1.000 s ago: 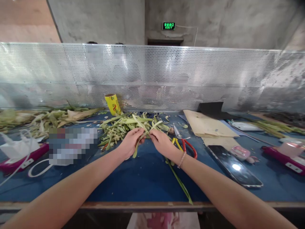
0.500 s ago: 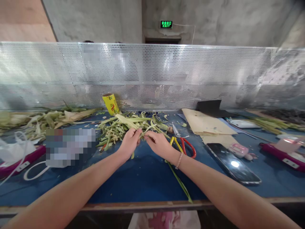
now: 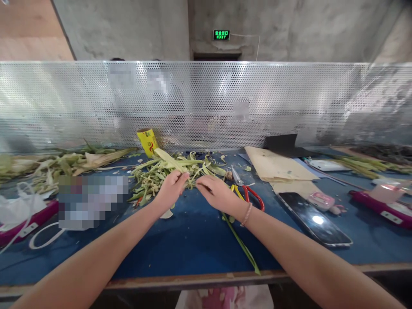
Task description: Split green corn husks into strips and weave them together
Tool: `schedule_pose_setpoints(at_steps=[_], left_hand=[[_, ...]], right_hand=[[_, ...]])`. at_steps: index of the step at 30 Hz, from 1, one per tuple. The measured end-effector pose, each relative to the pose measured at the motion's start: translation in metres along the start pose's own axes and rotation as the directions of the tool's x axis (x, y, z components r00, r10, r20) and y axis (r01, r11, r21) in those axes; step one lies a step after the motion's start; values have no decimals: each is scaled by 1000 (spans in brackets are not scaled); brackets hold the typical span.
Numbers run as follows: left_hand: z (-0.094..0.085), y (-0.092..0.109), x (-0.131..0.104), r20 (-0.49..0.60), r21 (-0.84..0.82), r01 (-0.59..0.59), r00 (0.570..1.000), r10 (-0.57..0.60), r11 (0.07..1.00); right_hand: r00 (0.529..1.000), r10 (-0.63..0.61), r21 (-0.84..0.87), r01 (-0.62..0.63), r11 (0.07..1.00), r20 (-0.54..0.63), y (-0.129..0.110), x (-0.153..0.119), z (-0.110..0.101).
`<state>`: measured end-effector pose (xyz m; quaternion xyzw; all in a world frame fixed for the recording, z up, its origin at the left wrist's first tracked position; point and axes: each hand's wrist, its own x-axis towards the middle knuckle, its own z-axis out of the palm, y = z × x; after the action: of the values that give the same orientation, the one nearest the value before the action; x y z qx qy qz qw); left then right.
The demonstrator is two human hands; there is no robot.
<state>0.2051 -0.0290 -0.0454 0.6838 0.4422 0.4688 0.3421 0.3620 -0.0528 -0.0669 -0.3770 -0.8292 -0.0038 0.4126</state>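
My left hand (image 3: pixel 170 187) is closed in a pinch on a pale green leaf (image 3: pixel 169 160), which rises up and left from the fingertips. Just to its right, my right hand (image 3: pixel 214 191) has its fingers curled together, and what they hold, if anything, is too small to make out. A heap of green plant cuttings (image 3: pixel 151 178) lies behind and left of the hands. Scissors with red and yellow handles (image 3: pixel 254 197) rest behind my right wrist. One long green stem (image 3: pixel 243 246) lies below my right forearm.
A yellow roll (image 3: pixel 148 141) stands behind the heap. Brown paper (image 3: pixel 280 165), a phone (image 3: pixel 313 219) and a pink case (image 3: pixel 321 200) are at right. More dry leaves (image 3: pixel 67 165) lie at left. A perforated metal screen (image 3: pixel 206 103) runs behind the blue table (image 3: pixel 186 253).
My hands have moved slightly apart, the left one shifting left. A pale leaf piece now shows on the table below my left hand. The view has shifted slightly.
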Motion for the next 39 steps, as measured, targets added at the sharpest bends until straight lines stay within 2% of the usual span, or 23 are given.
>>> schedule_pose_setpoints(at_steps=[3,4,6,9,11,14,16,18,20,22,25,27,30,32,33,35,37,39], left_hand=[[-4,1,2,150,91,-89,986,74,992],[-5,1,3,197,117,-118,976,93,986],[-7,2,4,260,171,-183,956,135,968],[-8,1,7,277,266,-316,930,242,911],[-8,1,7,287,341,-425,896,338,839],[-8,0,6,281,486,-533,846,454,692],[-7,-1,4,250,564,-539,834,492,625],[-6,-2,2,238,578,-542,827,509,611],[-5,-4,1,273,536,-580,806,525,613],[-5,-6,2,333,465,-643,764,553,608],[-3,-10,3,344,398,-683,730,591,612],[-2,-12,3,287,392,-666,744,603,635],[-2,-11,3,70,423,-575,792,607,701],[-3,-9,2,-43,392,-491,835,549,778],[-3,-7,2,-44,347,-448,870,492,824],[-2,-4,0,70,250,-357,934,351,900],[0,-3,-2,200,238,-305,944,261,922],[3,-3,-3,255,278,-309,937,240,910]], right_hand=[[975,-26,-178,-13,984,-218,-1,-1,-8],[970,-46,-213,-6,977,-238,-1,-2,-9],[977,-127,-235,84,968,-171,1,-2,-10],[969,-225,-269,192,944,-101,1,-2,-8],[962,-250,-333,203,921,-105,0,-2,-8],[966,-258,-371,228,900,-32,0,-1,-10],[977,-215,-344,201,917,-4,1,1,-10],[985,-170,-265,165,950,6,2,2,-9],[988,-155,-148,157,976,26,2,2,-7],[984,-167,-44,169,985,57,2,2,-4],[986,-142,21,141,990,92,2,1,0],[992,-95,31,92,995,83,3,1,2],[999,-11,36,9,999,34,6,2,3],[998,56,39,-56,998,-4,8,3,5],[996,88,41,-87,995,-22,9,3,5],[990,134,35,-132,991,-44,10,3,6],[989,142,5,-142,990,-44,11,3,6],[993,117,-53,-118,992,-23,10,3,5]])
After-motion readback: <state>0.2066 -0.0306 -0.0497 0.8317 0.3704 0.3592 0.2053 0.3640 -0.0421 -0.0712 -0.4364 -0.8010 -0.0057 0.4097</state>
